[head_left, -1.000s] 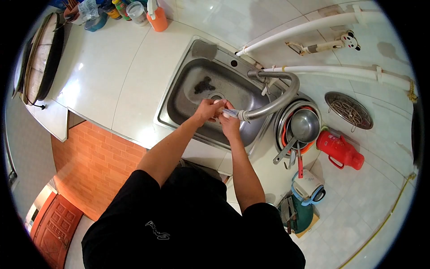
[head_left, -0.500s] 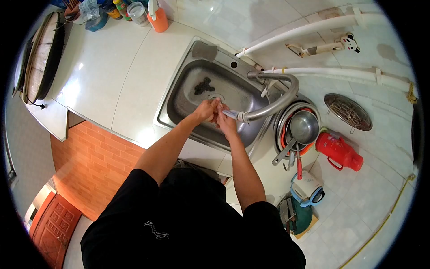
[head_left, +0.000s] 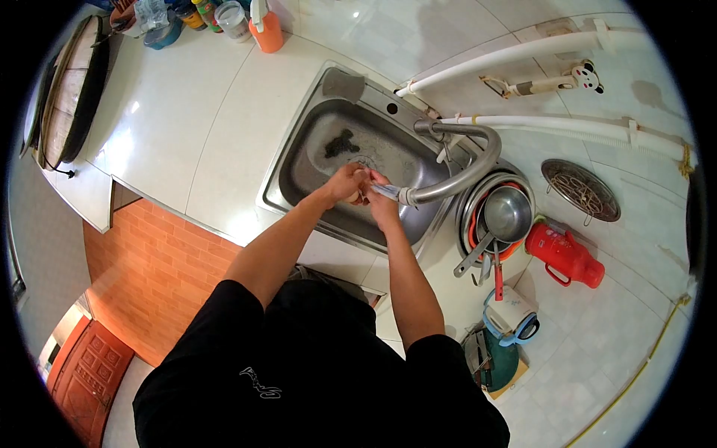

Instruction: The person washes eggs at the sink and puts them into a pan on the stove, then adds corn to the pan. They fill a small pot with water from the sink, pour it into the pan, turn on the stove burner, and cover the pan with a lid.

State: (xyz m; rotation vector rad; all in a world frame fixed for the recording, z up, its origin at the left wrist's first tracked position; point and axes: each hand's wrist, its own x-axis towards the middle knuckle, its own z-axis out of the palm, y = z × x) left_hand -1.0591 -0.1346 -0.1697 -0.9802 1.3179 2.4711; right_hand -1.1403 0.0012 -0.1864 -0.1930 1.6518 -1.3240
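Observation:
Both hands are together over the steel sink (head_left: 299,142), in the water that runs from the curved faucet (head_left: 478,166). My left hand (head_left: 346,184) has its fingers curled, with something small and pale partly showing beneath them; what it is I cannot make out. My right hand (head_left: 382,201) touches the left one, just under the faucet's mouth, its fingers bent inward and partly hidden by the water stream. A dark clump (head_left: 341,143) lies on the sink bottom beyond the hands. A grey cloth (head_left: 343,86) rests on the sink's far corner.
Stacked basins and a steel pot (head_left: 508,214) stand right of the sink. Beyond them are a red thermos (head_left: 565,254), a white and blue appliance (head_left: 512,313) and a wire rack (head_left: 581,190). An orange spray bottle (head_left: 267,32) and jars stand at the back left.
The hands have stayed under the faucet while their fingers shifted against each other. The left hand has turned slightly, and the pale thing beneath it shows more than half a second ago.

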